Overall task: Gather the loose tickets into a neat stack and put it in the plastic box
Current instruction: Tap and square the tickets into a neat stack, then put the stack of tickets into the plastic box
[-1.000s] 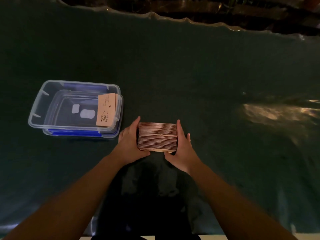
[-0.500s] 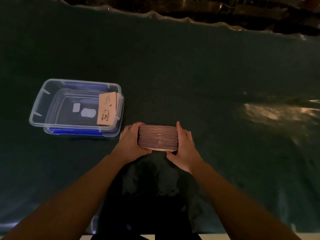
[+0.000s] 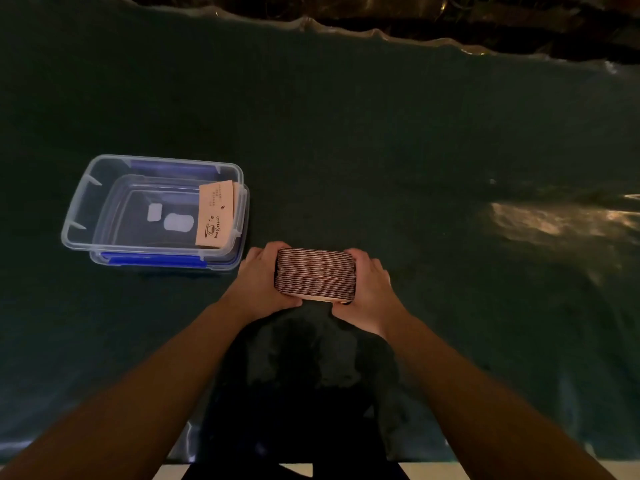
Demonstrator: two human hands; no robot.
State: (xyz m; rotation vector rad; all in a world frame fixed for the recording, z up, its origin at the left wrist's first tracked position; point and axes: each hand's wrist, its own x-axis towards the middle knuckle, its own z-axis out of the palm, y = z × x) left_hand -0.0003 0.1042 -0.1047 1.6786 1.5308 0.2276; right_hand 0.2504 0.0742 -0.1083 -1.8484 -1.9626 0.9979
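A thick stack of brown tickets (image 3: 316,274) stands on edge just above the green cloth, squeezed between both hands. My left hand (image 3: 260,282) wraps its left end, fingers curled over the top. My right hand (image 3: 370,289) grips the right end. To the left sits a clear plastic box (image 3: 86,199) with blue clips, open on top. Leaning against its right inner wall are a few tan tickets (image 3: 215,214) printed with a coffee cup.
Dark green cloth (image 3: 346,150) covers the table. Its wrinkled far edge (image 3: 311,24) runs along the top. A bright glare patch (image 3: 554,223) lies on the cloth at the right. My dark lap shows at the near edge.
Both hands' fingers have curled over the stack's ends, from flat against them. The stack looks more squared and has stayed in about the same spot.
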